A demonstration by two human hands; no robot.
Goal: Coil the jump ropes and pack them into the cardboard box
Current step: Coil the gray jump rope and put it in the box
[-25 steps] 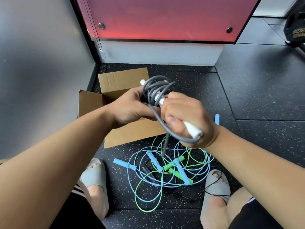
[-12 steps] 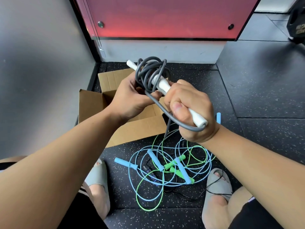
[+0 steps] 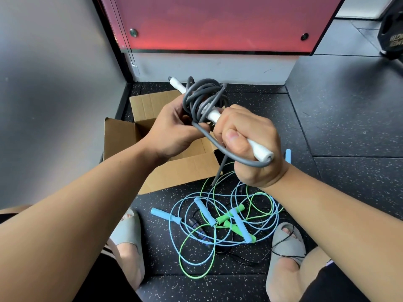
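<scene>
Two white handles (image 3: pixel 262 152) in grey rope (image 3: pixel 200 99) slant far-left.

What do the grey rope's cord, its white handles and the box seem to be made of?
Cord: likely rubber or PVC, matte, bends in smooth thick loops.
White handles: probably plastic or foam, matte.
Box: corrugated cardboard, brown, ribbed lines on its flap.
</scene>
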